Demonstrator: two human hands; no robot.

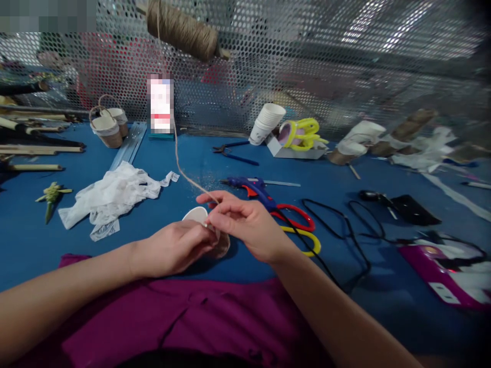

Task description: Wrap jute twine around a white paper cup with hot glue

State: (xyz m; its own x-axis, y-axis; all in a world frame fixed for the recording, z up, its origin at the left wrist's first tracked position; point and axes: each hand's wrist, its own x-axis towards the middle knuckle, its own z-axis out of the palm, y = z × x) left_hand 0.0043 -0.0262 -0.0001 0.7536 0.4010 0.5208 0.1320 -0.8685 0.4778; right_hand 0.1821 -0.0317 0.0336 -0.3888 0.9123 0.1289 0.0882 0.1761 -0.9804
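Converging over the blue work surface (199,153), both forearms bring the left hand (172,248) into a curled grip around a tilted, white-rimmed paper cup (195,214), while the right hand (249,225) closes thumb and fingers on jute twine (177,153) beside the rim; together they conceal most of the cup. Heaped white lace (115,194) lies left of centre, a twine spool (182,30) sits high before the perforated screen (245,46), and a blue glue gun (264,193) rests just beyond the right hand. Red-and-yellow-handled scissors (311,220), blades hidden, lie near that wrist, with smaller pliers (241,159) farther back.
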